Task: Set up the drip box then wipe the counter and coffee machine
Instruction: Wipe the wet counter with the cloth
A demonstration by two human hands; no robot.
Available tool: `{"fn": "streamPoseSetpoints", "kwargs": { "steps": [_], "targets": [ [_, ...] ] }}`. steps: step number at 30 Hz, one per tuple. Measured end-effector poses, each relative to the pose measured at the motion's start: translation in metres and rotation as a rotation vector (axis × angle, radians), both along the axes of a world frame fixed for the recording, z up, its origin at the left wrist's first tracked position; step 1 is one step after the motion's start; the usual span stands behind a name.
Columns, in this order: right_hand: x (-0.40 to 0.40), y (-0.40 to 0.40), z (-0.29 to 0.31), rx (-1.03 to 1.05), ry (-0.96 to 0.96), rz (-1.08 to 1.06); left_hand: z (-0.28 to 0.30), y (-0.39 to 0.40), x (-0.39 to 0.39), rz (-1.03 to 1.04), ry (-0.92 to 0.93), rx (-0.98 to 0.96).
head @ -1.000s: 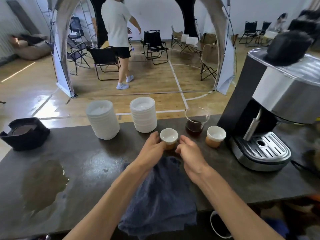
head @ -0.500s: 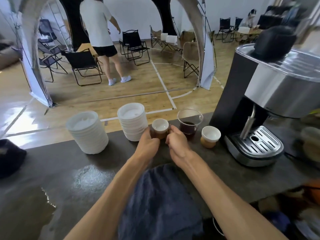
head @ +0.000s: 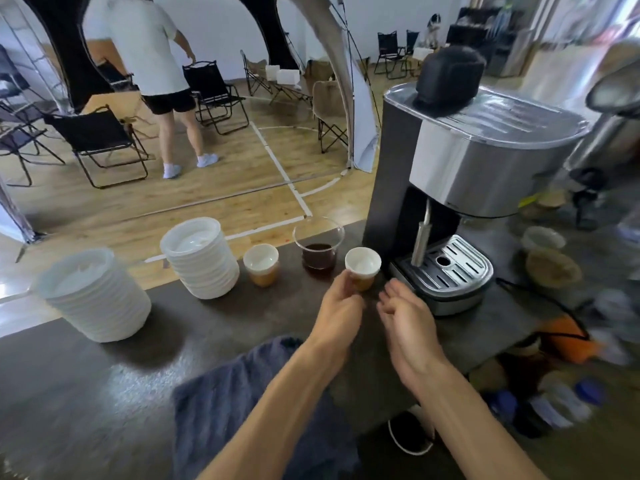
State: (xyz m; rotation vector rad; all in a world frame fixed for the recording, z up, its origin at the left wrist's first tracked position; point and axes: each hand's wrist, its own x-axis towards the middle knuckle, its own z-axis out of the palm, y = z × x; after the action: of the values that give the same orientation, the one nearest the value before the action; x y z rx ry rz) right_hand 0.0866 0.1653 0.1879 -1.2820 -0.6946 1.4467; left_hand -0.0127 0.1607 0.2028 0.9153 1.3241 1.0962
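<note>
Two lid stacks (head: pixel 201 258), folding chairs (head: pixel 100 143)

Right edge smeared by motion blur — the objects (head: pixel 554 268) beside the coffee machine (head: pixel 478 174) can't be identified. Blue cloth (head: pixel 221 403) runs under the left forearm and off the bottom edge. Left hand (head: pixel 341 306) hides the lower side of the small cup (head: pixel 363 266); whether fingers touch it — unclear

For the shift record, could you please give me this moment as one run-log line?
left hand: touches right cup | right hand: open, beside it | cloth: on counter, untouched | coffee machine: not yet wiped
</note>
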Motion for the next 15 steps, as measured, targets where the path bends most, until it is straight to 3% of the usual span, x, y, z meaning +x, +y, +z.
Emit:
{"fn": "streamPoseSetpoints", "kwargs": {
  "steps": [15],
  "targets": [
    [-0.022, 0.061, 0.003, -0.038, -0.010, 0.087, -0.009, 0.049, 0.013, 0.109, -0.018, 0.082]
  ]
}}
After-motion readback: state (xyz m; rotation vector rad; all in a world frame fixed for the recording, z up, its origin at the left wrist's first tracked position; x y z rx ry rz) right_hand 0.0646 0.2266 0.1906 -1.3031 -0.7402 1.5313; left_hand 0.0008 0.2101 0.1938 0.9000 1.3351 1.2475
